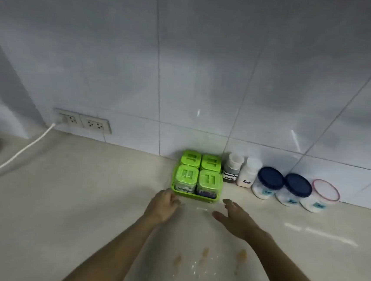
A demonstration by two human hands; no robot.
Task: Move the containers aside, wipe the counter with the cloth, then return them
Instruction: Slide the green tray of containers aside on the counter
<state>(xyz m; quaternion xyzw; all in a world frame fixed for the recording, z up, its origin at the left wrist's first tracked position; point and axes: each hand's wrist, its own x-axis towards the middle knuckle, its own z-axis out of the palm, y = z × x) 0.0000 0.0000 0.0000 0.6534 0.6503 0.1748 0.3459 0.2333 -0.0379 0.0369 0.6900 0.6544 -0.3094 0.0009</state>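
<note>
Your left grip [165, 204] curls loosely at the near-left corner of the glossy green plastic tray [206, 198], holding nothing; your right grip [237, 220] hovers spread just short of it. Four square green-lidded containers [199, 172] sit inside, beyond both grips on the smooth beige counter [83, 198].

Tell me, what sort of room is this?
Most likely a home kitchen: a pale counter against a tiled wall, a green tray of seasoning jars with one marked vinegar, and a bottle labelled Salt beside it.

Double wall socket [84, 122], white cable [12, 161] plugged in, grey wall tiles [209, 74]
</note>
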